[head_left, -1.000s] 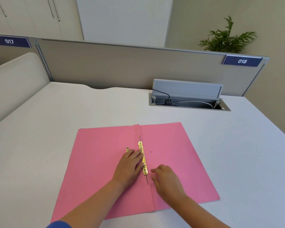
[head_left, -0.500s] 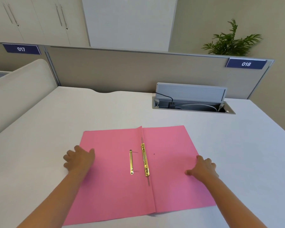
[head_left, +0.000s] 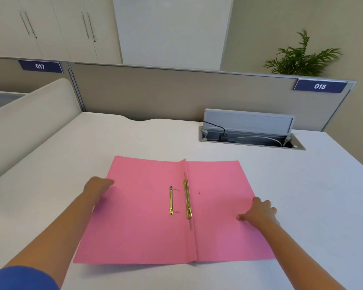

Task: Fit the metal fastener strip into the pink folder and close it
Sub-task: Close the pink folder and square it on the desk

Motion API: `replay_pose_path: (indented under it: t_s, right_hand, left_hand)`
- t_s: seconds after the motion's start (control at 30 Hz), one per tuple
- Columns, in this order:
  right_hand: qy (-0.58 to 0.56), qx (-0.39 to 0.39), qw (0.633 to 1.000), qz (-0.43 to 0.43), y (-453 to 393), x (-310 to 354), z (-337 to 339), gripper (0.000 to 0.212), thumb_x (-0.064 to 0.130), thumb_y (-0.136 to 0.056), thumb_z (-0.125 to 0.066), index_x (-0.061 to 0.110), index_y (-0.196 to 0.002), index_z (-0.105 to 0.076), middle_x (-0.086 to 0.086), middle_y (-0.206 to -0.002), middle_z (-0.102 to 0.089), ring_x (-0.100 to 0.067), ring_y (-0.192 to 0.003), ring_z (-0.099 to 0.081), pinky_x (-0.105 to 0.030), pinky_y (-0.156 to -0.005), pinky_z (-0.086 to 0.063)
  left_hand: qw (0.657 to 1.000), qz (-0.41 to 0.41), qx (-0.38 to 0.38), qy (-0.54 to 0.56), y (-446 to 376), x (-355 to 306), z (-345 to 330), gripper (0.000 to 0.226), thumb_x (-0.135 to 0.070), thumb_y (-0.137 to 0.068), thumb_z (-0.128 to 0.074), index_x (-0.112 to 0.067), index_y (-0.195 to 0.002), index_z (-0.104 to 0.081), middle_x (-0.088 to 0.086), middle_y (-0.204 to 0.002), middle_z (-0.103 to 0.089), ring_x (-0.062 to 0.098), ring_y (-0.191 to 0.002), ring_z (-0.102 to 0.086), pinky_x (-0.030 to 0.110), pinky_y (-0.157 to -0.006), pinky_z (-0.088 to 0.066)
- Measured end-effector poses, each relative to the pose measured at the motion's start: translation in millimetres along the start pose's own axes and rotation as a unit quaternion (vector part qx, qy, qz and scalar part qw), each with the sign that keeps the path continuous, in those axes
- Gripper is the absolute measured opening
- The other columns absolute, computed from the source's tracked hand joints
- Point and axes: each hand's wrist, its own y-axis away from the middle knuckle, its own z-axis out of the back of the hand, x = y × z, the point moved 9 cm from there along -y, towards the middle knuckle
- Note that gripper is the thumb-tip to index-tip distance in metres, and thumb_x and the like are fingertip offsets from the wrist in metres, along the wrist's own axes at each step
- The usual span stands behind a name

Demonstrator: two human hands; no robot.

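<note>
A white desk fills most of the view, with a beige partition along its far edge carrying two blue number plates, 017 on the left and 018 on the right. Beyond the partition stand pale cupboards and, at the far right, a green plant. An open cable box is set into the desk at the far right, with cords inside it.

The pink folder lies open and flat on the near middle of the desk, its crease running from far to near. Its near left corner lifts a little, casting a shadow below.

The left hand is at the folder's left edge, with the fingers curled at or under the edge; whether it grips the cover cannot be told. The right hand rests on the right edge, fingers loosely spread and the thumb on the pink sheet, holding nothing.

A long gold fastener strip lies right along the crease. A shorter gold bar lies just left of it, parallel, on the left sheet. A blue sleeve shows at the near left corner.
</note>
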Motion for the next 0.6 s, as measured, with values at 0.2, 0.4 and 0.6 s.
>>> replay_pose_path:
  t_s: [0.2, 0.4, 0.6]
  right_hand:
    - [-0.009, -0.014, 1.000, -0.011, -2.1, 8.0, 3.3, 0.080, 0.040, -0.071, -0.076, 0.017, -0.136, -0.036, -0.009, -0.133, -0.039, -0.029, -0.128, -0.034, -0.048, -0.094, -0.042]
    - [-0.018, -0.015, 1.000, -0.018, -10.0, 17.4, 3.8, 0.077, 0.039, -0.072, -0.076, 0.015, -0.135, -0.037, -0.010, -0.134, -0.040, -0.029, -0.128, -0.035, -0.048, -0.094, -0.042]
    - [-0.027, -0.009, 1.000, -0.007, -16.3, 30.2, 0.2, 0.078, 0.040, -0.071, -0.077, 0.015, -0.134, -0.037, -0.010, -0.133, -0.041, -0.029, -0.128, -0.036, -0.047, -0.093, -0.043]
  left_hand:
    - [0.995, -0.082, 0.049, 0.026, 10.4, -83.8, 11.9, 0.023, -0.017, -0.083, -0.064, 0.000, -0.074, -0.052, 0.013, -0.074, -0.049, 0.027, -0.073, -0.047, 0.036, -0.071, -0.035]
    - [0.977, -0.178, 0.112, 0.025, 54.1, -164.1, 7.4, 0.026, -0.034, -0.087, -0.057, -0.013, -0.102, -0.058, 0.006, -0.090, -0.056, 0.026, -0.079, -0.054, 0.033, -0.069, -0.042]
    - [0.931, -0.180, 0.302, 0.095, 116.1, -192.4, -52.9, 0.059, -0.066, -0.085, -0.029, -0.018, -0.100, -0.060, 0.002, -0.077, -0.070, 0.023, -0.069, -0.066, 0.034, -0.070, -0.047]
